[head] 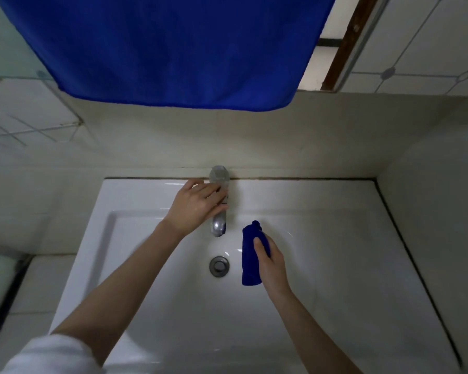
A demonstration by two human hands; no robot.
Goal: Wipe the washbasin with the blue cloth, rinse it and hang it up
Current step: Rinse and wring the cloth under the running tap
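Observation:
A white rectangular washbasin (152, 265) fills the lower half of the head view, with a round metal drain (219, 266) in its middle. My right hand (270, 263) grips a bunched, rolled-up blue cloth (250, 255) over the bowl, just right of the drain. My left hand (197, 205) lies over the chrome tap (219, 225) at the back rim, fingers curved across the tap lever. No water can be seen at the spout.
A large blue towel (168, 49) hangs above, covering the top of the view. Tiled wall (281, 141) runs behind the basin and a wall (432, 201) closes its right side. A tiled ledge (35, 287) lies left of the basin.

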